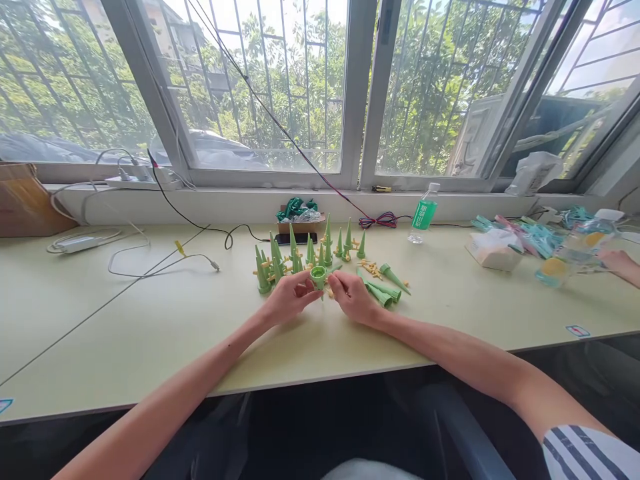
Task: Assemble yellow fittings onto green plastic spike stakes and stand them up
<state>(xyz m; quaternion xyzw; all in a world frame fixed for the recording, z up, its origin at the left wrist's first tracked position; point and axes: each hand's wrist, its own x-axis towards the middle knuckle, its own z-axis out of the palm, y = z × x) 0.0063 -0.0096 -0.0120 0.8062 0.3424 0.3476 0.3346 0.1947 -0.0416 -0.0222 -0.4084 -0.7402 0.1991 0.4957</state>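
Observation:
My left hand (pixel 290 298) is closed around a green plastic watering spike (pixel 318 273), its round hollow end tipped toward me. Close to the spike's right side, my right hand (pixel 354 297) has its fingers pinched together; whatever is between them is too small or hidden to make out. Beyond both hands, several green spikes (pixel 327 243) stand point up, many with small yellow pieces at their sides. To the right of my right hand lie a few loose spikes (pixel 384 293), beside a small pile of yellow pieces (pixel 371 269).
A small box (pixel 299 227) of green and clear wrapping sits behind a dark phone (pixel 296 239). A water bottle (pixel 424 215) stands near the sill. White cables (pixel 150 263) lie leftward. At the right are a tissue pack (pixel 494 250), colourful pieces, bottles and another person's hand (pixel 620 263).

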